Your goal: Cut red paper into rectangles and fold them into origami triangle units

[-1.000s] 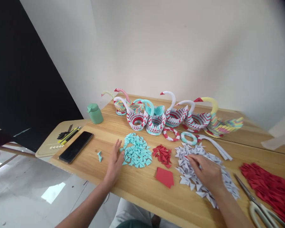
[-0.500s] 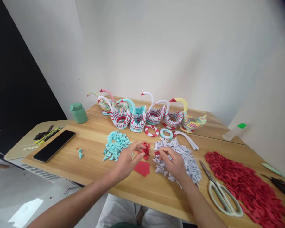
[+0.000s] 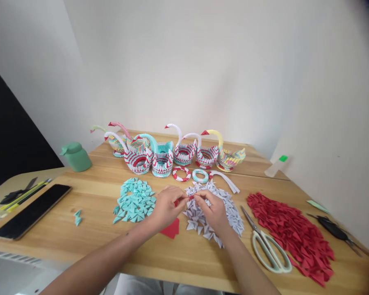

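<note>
A small folded piece of red paper [image 3: 191, 197] is pinched between the fingertips of both my hands, above the table's middle. My left hand [image 3: 169, 207] grips its left end, thumb and fingers closed. At the right end, my right hand [image 3: 212, 209] is closed on it in a pinch. Under the right hand lies a pile of white folded paper triangles [image 3: 230, 213]. Flat red paper sheets [image 3: 171, 229] rest partly hidden below my left wrist. Left of that hand spreads a pile of turquoise paper triangles [image 3: 133, 200].
Folded-paper swans [image 3: 138, 160] line the back. Before them lie a red-white ring [image 3: 181, 169], a turquoise-white ring [image 3: 200, 171] and a white neck piece [image 3: 226, 180]. Scissors [image 3: 266, 248] and red triangles [image 3: 295, 233] are right; a phone [image 3: 33, 209] and green container [image 3: 76, 157] left.
My left hand has come over to the right hand and closed on the red paper, which only my right hand held before. The view has turned slightly right.
</note>
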{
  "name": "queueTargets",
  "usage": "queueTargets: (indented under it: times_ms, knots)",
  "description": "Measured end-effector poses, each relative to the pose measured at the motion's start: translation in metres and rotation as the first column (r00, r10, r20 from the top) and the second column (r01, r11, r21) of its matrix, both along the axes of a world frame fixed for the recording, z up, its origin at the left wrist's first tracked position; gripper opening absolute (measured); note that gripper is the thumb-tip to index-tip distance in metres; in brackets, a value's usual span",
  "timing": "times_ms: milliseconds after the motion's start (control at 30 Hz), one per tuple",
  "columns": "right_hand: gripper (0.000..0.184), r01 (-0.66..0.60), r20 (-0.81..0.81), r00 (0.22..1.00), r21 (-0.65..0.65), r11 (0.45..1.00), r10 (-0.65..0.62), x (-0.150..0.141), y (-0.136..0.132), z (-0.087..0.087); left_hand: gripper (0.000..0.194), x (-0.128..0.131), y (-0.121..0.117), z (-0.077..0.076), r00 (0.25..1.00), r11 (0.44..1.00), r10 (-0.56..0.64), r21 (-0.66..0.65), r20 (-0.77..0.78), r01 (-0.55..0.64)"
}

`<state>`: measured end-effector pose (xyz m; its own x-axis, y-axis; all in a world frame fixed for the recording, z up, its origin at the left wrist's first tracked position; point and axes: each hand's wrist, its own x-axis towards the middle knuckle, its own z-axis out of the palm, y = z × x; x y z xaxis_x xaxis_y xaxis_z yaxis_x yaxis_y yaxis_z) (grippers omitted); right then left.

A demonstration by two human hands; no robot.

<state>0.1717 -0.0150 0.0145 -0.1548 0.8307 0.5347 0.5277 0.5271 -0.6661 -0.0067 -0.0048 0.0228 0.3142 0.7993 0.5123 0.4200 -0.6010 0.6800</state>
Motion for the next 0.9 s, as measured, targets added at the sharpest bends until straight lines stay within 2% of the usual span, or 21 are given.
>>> queueTargets:
  times_ms: [67, 133, 233, 300, 367, 467, 700, 900]
  knots:
    - [0.014, -0.003, 0.047, 0.999, 0.021, 1.000, 0.002, 0.000, 0.001, -0.001, 0.018, -0.001, 0.001, -0.005, 0.995, 0.995, -0.067, -0.072, 0.074, 0.072]
    - [0.015, -0.020, 0.096, 0.995, 0.059, 0.998, 0.014, 0.000, 0.002, -0.003, 0.021, -0.002, 0.002, -0.010, 0.958, 0.949, -0.134, -0.248, 0.252, 0.198]
    - [0.014, -0.056, 0.147, 0.988, 0.126, 0.990, 0.037, -0.001, 0.002, -0.005, 0.027, -0.005, 0.003, -0.014, 0.837, 0.772, -0.154, -0.465, 0.525, 0.434]
    - [0.013, -0.079, 0.161, 0.985, 0.149, 0.986, 0.055, -0.001, 0.003, -0.005, 0.029, -0.006, 0.004, -0.015, 0.763, 0.665, -0.144, -0.509, 0.630, 0.546]
    - [0.012, -0.091, 0.154, 0.986, 0.167, 0.982, 0.065, -0.002, 0.003, -0.004, 0.029, -0.006, 0.006, -0.017, 0.712, 0.605, -0.127, -0.515, 0.691, 0.607]
    - [0.011, -0.075, 0.120, 0.992, 0.214, 0.974, 0.050, -0.001, 0.003, -0.002, 0.031, -0.005, 0.008, -0.020, 0.654, 0.579, -0.075, -0.501, 0.753, 0.643]
    - [0.030, -0.101, 0.173, 0.984, 0.349, 0.932, 0.042, 0.002, 0.005, 0.000, 0.037, -0.005, 0.010, -0.027, 0.611, 0.603, 0.000, -0.488, 0.792, 0.631]
    - [0.020, -0.127, 0.123, 0.989, 0.373, 0.919, 0.086, -0.005, 0.006, -0.001, 0.039, -0.004, 0.011, -0.029, 0.577, 0.580, 0.073, -0.505, 0.813, 0.639]
